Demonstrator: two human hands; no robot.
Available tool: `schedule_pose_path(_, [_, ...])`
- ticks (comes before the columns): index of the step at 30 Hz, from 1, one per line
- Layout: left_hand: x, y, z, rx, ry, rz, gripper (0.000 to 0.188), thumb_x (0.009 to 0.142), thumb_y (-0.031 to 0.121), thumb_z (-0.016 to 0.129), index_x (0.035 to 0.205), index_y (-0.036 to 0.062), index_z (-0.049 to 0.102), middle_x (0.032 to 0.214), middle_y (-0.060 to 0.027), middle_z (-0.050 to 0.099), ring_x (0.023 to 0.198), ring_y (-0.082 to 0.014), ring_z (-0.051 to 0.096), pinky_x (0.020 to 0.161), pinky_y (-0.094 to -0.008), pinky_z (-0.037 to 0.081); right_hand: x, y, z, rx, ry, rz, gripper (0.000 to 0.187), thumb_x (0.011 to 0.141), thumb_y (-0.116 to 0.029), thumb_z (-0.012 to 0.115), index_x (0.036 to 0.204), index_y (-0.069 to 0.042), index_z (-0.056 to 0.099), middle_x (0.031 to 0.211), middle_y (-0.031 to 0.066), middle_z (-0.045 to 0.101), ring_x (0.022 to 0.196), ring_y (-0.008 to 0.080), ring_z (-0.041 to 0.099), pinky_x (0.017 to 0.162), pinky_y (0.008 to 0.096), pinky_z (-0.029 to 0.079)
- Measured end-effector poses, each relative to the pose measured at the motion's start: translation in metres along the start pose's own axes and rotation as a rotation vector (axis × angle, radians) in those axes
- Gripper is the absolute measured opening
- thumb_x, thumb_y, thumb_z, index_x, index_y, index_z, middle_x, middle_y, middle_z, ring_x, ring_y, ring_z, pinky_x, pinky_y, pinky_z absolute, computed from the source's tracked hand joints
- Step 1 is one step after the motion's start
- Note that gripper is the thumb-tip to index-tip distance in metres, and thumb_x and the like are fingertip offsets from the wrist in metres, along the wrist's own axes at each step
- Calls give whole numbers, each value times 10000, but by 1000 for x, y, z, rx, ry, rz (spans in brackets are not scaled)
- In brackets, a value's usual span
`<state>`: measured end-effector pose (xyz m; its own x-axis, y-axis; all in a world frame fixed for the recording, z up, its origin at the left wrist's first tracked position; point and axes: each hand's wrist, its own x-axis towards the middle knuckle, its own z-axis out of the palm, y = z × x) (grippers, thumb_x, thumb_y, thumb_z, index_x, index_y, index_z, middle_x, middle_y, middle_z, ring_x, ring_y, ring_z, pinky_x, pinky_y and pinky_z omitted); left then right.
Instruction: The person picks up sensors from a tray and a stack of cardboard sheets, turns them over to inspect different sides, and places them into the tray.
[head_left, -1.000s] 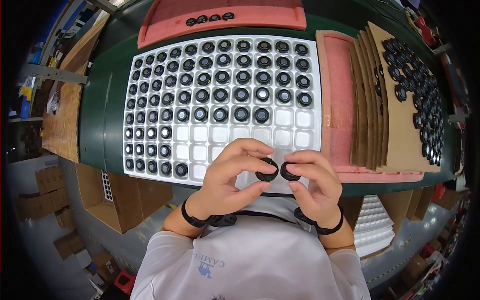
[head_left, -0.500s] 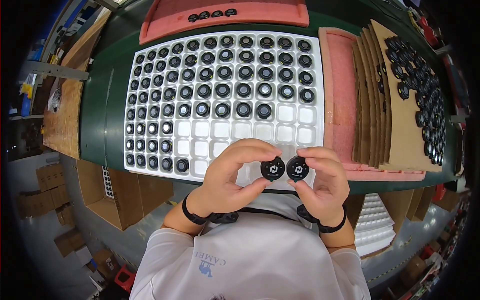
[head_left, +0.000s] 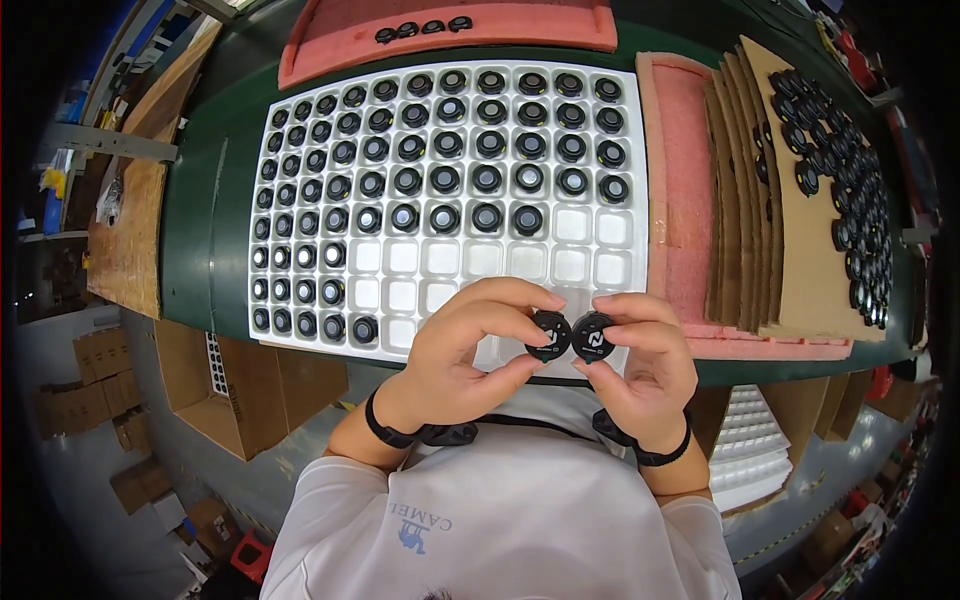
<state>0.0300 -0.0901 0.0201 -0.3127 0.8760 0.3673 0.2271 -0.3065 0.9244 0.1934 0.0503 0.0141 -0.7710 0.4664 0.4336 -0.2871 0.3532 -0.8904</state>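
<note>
Looks steeply down from the head, near above left hand [head_left: 462, 350] and right hand [head_left: 652, 360], fisheye-wide, taking in white tray [head_left: 441, 258], green table [head_left: 190, 240] and grey floor [head_left: 275, 478]

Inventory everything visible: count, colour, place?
Table: one, green, centre.
Tray: one, white, on table.
Tray discs: dozens, black, in cells.
Held discs: two, black, side by side.
Foam trays: two, pink, beyond and right.
Far discs: four, black, far foam.
Cardboard sheets: several, brown, right.
Loose discs: many, black, on cardboard.
Board: one, brown, left.
Boxes: several, brown, both sides.
Stacked trays: several, white, lower right.
Clutter: uncountable, mixed, rim.
Shirt: one, white, bottom.
Wristbands: two, black, wrists.
Left hand: one, bare, holding left disc.
Right hand: one, bare, holding right disc.
</note>
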Motion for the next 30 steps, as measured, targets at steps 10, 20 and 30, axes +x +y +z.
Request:
schedule_pose_path(10, [1, 2, 4, -48, 56, -77, 274, 767, -43, 726, 1019, 8, 630, 1192, -194, 590, 1034, -243, 600, 864, -338, 497, 0, -3, 3, 179, 65, 144, 329, 770, 82, 707, 1075, 28, 597, 1205, 195, 566, 1099, 271, 576, 885, 348, 502])
schedule_pose_path(20, [4, -1, -1, 16, -26, -80, 407, 773, -88, 684, 1170, -43, 607, 1159, -178, 583, 1028, -217, 578, 858, -333, 494, -1, 5, -2, 276, 19, 214, 328, 761, 139, 653, 1072, 45, 610, 1229, 186, 551, 1146, 265, 553, 937, 367, 475])
schedule_pose_path(30, [-2, -8, 10, -330, 70, -267, 343, 779, -140, 640, 1104, -39, 598, 1101, -157, 610, 1004, -210, 601, 866, -338, 502, 0, 0, -3, 104, 1, 204, 273, 790, 94, 646, 1054, 30, 620, 1128, 152, 557, 997, 213, 575, 860, 315, 480])
